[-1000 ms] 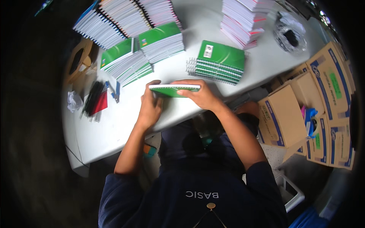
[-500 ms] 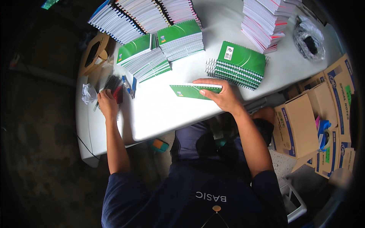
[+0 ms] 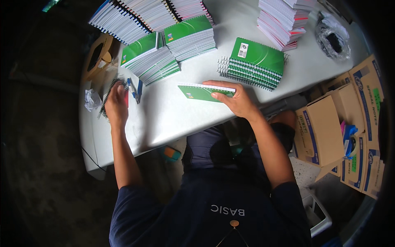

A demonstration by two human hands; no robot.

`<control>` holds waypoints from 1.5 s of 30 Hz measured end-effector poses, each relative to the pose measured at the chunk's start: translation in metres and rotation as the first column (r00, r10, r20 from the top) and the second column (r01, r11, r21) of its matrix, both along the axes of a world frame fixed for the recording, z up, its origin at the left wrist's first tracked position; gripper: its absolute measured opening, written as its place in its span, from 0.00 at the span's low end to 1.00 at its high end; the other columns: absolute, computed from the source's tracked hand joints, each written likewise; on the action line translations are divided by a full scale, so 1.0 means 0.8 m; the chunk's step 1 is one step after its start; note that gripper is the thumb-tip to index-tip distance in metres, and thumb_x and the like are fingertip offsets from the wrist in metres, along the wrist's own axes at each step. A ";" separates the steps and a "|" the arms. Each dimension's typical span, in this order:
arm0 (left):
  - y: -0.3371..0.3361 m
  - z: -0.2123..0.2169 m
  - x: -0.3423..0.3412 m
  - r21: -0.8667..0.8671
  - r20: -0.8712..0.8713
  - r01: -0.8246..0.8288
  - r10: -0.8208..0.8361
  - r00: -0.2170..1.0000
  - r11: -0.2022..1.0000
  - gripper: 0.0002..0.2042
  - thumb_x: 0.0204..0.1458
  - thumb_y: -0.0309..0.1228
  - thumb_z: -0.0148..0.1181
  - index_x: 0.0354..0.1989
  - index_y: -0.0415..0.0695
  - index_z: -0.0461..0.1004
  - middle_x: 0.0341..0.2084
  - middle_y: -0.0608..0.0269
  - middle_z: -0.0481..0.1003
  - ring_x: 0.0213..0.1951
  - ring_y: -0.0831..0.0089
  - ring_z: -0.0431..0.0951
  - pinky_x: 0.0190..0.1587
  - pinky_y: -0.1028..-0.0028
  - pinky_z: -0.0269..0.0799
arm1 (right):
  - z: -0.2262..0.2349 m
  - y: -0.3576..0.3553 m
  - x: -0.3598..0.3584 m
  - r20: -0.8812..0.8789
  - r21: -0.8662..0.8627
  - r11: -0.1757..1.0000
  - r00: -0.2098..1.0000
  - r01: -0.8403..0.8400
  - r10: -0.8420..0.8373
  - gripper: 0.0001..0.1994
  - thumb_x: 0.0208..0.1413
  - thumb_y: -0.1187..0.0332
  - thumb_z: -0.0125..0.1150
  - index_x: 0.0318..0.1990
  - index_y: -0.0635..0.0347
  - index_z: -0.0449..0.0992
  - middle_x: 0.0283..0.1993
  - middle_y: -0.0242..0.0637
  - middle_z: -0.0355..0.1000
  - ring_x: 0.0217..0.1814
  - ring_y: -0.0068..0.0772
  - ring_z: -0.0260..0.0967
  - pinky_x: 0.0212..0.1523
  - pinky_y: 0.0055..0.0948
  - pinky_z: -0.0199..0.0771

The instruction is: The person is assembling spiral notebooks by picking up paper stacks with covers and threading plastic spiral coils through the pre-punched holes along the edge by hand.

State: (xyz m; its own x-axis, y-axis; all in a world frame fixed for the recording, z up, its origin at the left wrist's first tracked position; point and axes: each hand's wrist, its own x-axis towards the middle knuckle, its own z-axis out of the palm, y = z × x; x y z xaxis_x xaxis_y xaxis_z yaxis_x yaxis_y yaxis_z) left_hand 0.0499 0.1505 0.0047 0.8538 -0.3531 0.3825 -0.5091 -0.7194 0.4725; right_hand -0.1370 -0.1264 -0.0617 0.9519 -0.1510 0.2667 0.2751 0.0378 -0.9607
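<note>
My right hand (image 3: 236,100) grips a thin green-covered notebook (image 3: 197,92) by its right end, thumb on the cover and fingers behind. A row of punched holes runs along the notebook's upper edge, and I see no coil in it. At the table's left side, my left hand (image 3: 116,105) has its fingers curled down over a pile of dark spiral binding coils (image 3: 106,99). What lies between those fingertips is hidden. Something red shows beside that hand, and blue-handled pliers (image 3: 139,89) lie just right of it. Green notebooks with coils (image 3: 258,61) are stacked right of centre.
Stacks of green-covered notebooks (image 3: 189,31) stand at the back, before thick rows of bound pages (image 3: 144,14). White page stacks (image 3: 279,24) and a plastic-wrapped bundle (image 3: 332,39) sit far right. Crumpled paper (image 3: 92,100) lies far left. Cardboard boxes (image 3: 323,131) stand right of the white table (image 3: 164,123).
My left hand has shifted slightly up over the coils, with its fingers more curled in. The right hand still holds the notebook, now tilted a little. The whole view has shifted slightly.
</note>
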 end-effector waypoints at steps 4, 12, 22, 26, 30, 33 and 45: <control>-0.059 -0.009 -0.062 -0.313 -0.482 0.340 -0.457 0.748 0.887 0.17 0.61 0.42 0.47 0.31 0.39 0.68 0.20 0.68 0.62 0.26 0.81 0.62 0.31 0.79 0.61 | -0.004 0.003 0.000 0.028 0.040 0.999 0.999 0.023 -0.025 0.16 0.55 0.76 0.55 0.51 0.60 0.73 0.50 0.33 0.73 0.50 0.19 0.66 0.54 0.22 0.65; -0.080 -0.029 -0.059 -0.131 -0.334 0.348 -0.372 0.866 0.928 0.21 0.60 0.45 0.46 0.29 0.37 0.70 0.16 0.58 0.68 0.21 0.72 0.66 0.27 0.73 0.64 | -0.001 0.005 0.001 -0.014 0.029 0.999 1.000 0.025 -0.024 0.15 0.55 0.76 0.56 0.51 0.64 0.73 0.48 0.35 0.74 0.49 0.20 0.67 0.54 0.23 0.65; -0.089 -0.026 -0.039 -0.482 -0.474 0.381 -0.600 0.644 0.789 0.12 0.58 0.39 0.52 0.31 0.43 0.67 0.21 0.70 0.67 0.22 0.85 0.63 0.25 0.84 0.60 | -0.007 -0.001 0.004 0.016 0.045 0.999 1.000 -0.015 0.015 0.15 0.55 0.78 0.54 0.51 0.63 0.73 0.48 0.34 0.74 0.49 0.18 0.67 0.53 0.21 0.65; -0.090 -0.001 -0.038 -0.196 -0.220 0.638 -0.667 0.711 0.745 0.11 0.52 0.32 0.60 0.38 0.41 0.68 0.29 0.64 0.72 0.28 0.75 0.69 0.32 0.75 0.65 | -0.006 0.004 0.006 0.035 0.046 0.999 0.999 0.008 -0.010 0.15 0.55 0.78 0.54 0.51 0.63 0.73 0.48 0.34 0.74 0.48 0.17 0.66 0.52 0.20 0.66; -0.100 0.030 -0.037 0.278 -0.138 0.679 -0.671 0.728 0.679 0.16 0.43 0.28 0.66 0.41 0.44 0.70 0.37 0.58 0.72 0.40 0.59 0.71 0.42 0.65 0.63 | -0.010 0.003 0.006 -0.067 -0.023 1.000 0.998 0.019 -0.020 0.15 0.54 0.76 0.56 0.51 0.61 0.73 0.44 0.34 0.76 0.42 0.16 0.66 0.46 0.21 0.68; -0.126 0.045 -0.061 0.352 0.084 0.602 -0.665 0.742 0.716 0.12 0.40 0.27 0.67 0.34 0.45 0.72 0.34 0.60 0.72 0.41 0.61 0.71 0.41 0.65 0.61 | -0.018 -0.001 -0.001 -0.032 -0.069 0.994 0.996 0.083 -0.085 0.15 0.54 0.74 0.57 0.51 0.61 0.74 0.42 0.35 0.76 0.41 0.16 0.66 0.45 0.21 0.68; -0.117 0.045 -0.096 0.624 0.086 0.448 -0.625 0.776 0.641 0.19 0.35 0.35 0.70 0.36 0.44 0.72 0.38 0.57 0.72 0.49 0.58 0.66 0.51 0.60 0.55 | -0.020 0.018 -0.010 0.062 -0.328 0.938 0.993 0.113 -0.098 0.16 0.52 0.75 0.57 0.50 0.54 0.75 0.45 0.44 0.74 0.45 0.41 0.74 0.44 0.29 0.71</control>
State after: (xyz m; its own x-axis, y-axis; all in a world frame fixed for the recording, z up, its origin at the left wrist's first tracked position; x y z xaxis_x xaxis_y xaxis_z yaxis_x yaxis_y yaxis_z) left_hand -0.0268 0.0567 0.0411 0.3341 -0.9305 0.1503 -0.9272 -0.3531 -0.1251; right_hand -0.1448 -0.1124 -0.0777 0.9215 -0.1458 0.3600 0.3027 -0.3111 -0.9009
